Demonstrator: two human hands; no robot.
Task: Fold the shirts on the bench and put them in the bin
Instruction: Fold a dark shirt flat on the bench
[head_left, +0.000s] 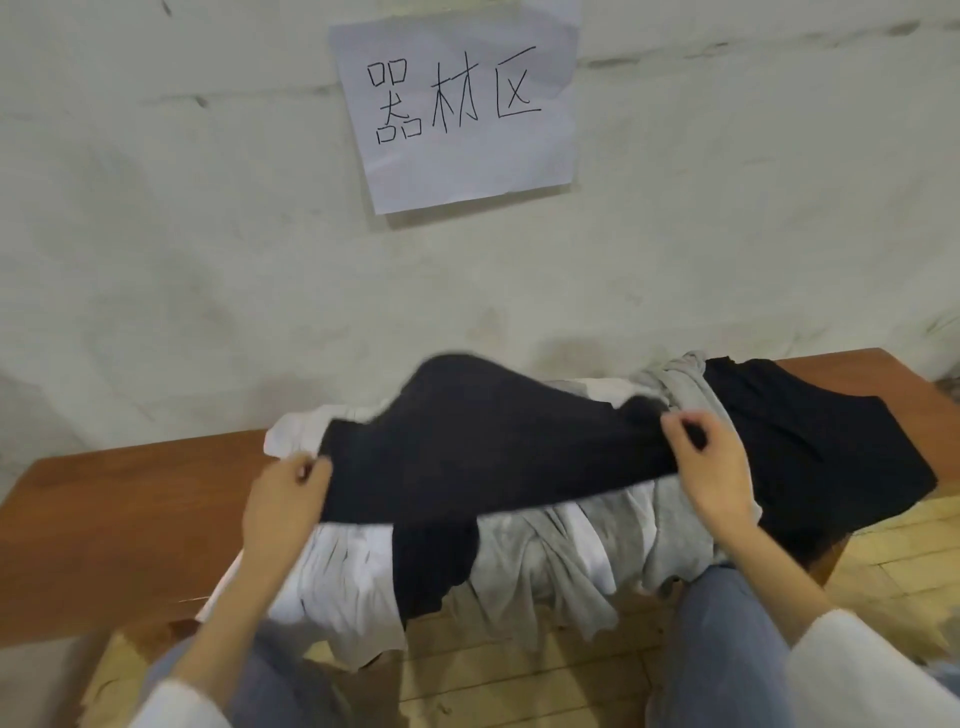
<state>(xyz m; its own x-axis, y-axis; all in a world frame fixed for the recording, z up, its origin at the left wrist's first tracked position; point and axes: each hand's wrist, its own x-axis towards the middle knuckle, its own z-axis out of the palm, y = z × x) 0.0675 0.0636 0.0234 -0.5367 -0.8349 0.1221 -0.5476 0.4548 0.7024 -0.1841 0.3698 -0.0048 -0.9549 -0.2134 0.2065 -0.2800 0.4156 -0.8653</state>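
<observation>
Folding looks barely begun: left hand (285, 499) and right hand (711, 467) each pinch an edge of one dark shirt (483, 441) above the worktop (119, 499), where the unfolded pile (545, 551) lies; no bin is in view.

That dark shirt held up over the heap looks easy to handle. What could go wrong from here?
One: the left hand and right hand pinch only the edge of the black shirt, so it may slip from either grip. Two: the white shirt and grey shirt hang over the front edge of the bench; a snag could drag them to the floor.
</observation>
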